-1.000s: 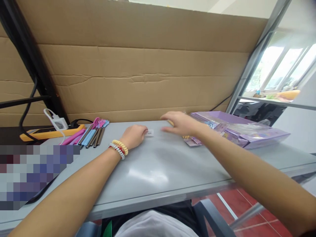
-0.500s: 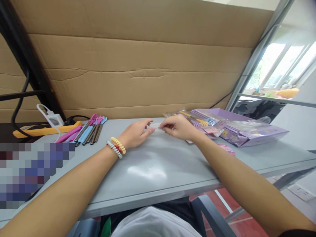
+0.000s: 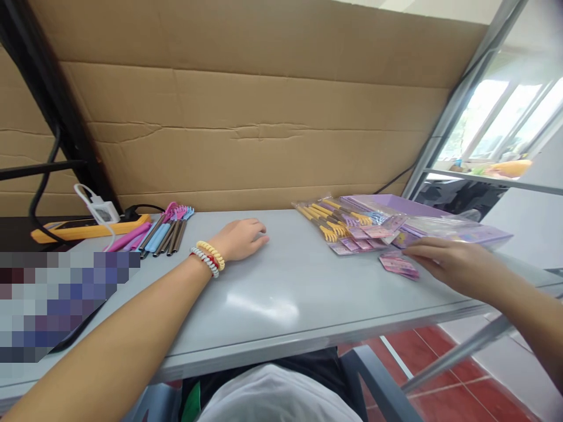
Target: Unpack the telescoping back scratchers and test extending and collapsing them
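My left hand rests on the grey table, its thumb apart from loosely bent fingers, with nothing visible in it. Coiled bands circle that wrist. Over the right side, my right hand reaches leftward with fingers stretched and the thumb lower; no held thing shows. Its fingertips are close to a small stack of pink cards; whether they touch is unclear. Behind lie yellow claw-headed back scratchers in clear bags with pink cards. A purple box stands behind my right hand, partly covered by it.
Pink, blue and brown-handled back scratchers lie in a bunch at the left. Beside them are a yellow-edged case and a white charger with a cable. A cardboard panel closes off the back; a metal post rises at right.
My right hand has left the pinch near my left hand and moved right to the pink cards. The clear strip between the hands no longer shows. My left hand has lowered slightly.
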### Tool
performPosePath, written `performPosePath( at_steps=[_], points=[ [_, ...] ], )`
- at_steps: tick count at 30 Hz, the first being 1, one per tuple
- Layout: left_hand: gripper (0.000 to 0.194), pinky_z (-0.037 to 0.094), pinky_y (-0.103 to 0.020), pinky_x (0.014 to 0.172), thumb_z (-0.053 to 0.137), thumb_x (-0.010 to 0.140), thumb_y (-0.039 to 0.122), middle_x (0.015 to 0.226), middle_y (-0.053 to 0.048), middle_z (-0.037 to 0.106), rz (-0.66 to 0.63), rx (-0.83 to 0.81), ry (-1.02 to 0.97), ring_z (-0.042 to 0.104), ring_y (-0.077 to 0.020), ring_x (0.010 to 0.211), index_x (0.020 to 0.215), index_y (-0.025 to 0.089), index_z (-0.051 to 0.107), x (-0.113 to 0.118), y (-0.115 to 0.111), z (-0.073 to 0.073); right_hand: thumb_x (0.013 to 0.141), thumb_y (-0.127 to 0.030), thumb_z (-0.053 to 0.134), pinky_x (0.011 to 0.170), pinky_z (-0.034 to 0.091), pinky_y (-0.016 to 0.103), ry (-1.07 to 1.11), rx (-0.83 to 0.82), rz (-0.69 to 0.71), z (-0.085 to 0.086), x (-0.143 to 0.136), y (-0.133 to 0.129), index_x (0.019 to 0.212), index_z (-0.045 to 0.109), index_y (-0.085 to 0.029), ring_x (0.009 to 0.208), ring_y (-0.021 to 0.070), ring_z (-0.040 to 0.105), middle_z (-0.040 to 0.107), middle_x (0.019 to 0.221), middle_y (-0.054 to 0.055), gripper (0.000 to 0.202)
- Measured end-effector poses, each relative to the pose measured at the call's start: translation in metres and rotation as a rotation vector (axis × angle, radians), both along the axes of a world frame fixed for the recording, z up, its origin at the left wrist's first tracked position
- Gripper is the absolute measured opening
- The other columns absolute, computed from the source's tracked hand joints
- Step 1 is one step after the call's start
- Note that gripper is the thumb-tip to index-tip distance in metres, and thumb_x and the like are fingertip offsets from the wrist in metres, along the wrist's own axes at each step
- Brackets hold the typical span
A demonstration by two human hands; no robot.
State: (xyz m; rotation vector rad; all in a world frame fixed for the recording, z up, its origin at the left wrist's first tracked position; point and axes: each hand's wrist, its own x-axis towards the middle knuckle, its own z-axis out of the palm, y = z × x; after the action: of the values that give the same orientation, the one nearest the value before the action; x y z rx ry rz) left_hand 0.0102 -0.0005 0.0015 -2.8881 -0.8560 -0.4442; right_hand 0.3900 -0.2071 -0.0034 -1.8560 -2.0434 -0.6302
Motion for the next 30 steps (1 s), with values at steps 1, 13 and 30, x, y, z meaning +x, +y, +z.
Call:
performPosePath(
  at_steps=[1, 13, 30],
  points=[
    [0.041, 0.045, -0.032, 0.082, 0.032, 0.090, 0.042, 0.110, -0.007, 0.063, 0.003, -0.003, 0.003, 0.059, -0.0220, 0.096, 0.105, 0.019, 0.061, 0.000, 0.000, 0.000, 0.079, -0.030, 0.045, 0.067, 0.050, 0.041, -0.001, -0.038, 0.004, -0.007, 0.009, -0.002, 0.082, 0.069, -0.037, 0.080, 0.0266, 0.066, 0.070, 0.095, 0.008, 0.025],
    [0.038, 0.046, -0.033, 0.075, 0.034, 0.088, 0.039, 0.107, -0.007, 0.063, 0.018, -0.012, 0.036, 0.060, -0.0220, 0.089, 0.104, 0.019, 0.062, 0.000, 0.000, 0.000, 0.067, -0.013, 0.050, 0.060, 0.053, 0.043, 0.029, -0.303, 0.035, -0.002, 0.018, 0.015, 0.069, 0.073, -0.033, 0.078, 0.0290, 0.068, 0.067, 0.109, 0.008, 0.031],
    [0.037, 0.046, -0.033, 0.075, 0.036, 0.088, 0.038, 0.107, -0.007, 0.062, 0.007, -0.004, 0.052, 0.060, -0.0218, 0.089, 0.103, 0.018, 0.062, -0.001, 0.000, 0.000, 0.070, -0.037, 0.064, 0.052, 0.040, 0.028, 0.369, -0.488, -0.534, 0.054, -0.028, 0.150, 0.076, 0.063, -0.013, 0.060, 0.0177, 0.056, 0.062, 0.068, 0.008, 0.024]
  ],
)
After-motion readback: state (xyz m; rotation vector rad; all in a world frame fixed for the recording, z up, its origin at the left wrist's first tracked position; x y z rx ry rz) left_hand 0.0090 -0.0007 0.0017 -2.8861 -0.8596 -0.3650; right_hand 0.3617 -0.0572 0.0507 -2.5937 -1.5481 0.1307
